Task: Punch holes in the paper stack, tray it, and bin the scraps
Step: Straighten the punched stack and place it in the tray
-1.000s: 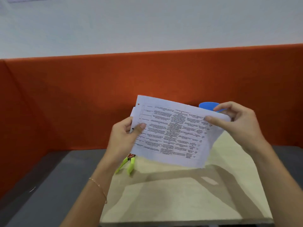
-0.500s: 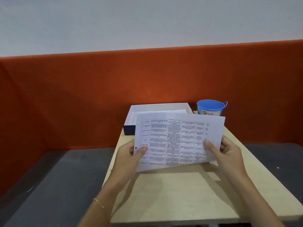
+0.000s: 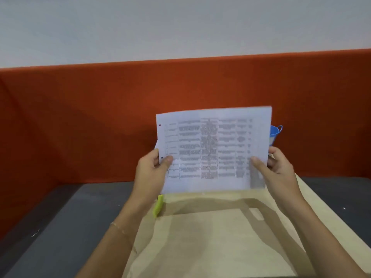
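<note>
Paper stack (image 3: 212,149): upright above desk (image 3: 210,237), left hand (image 3: 152,169) and right hand (image 3: 279,167) pinching its side edges | holes visible at left margin, punching apparently done | tray unseen, traying pending | blue bin (image 3: 274,134) behind; scraps pending.

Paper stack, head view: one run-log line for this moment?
phase: stack check | paper stack: held upright above table | left hand: left edge | right hand: right edge | blue bucket: behind stack
</note>
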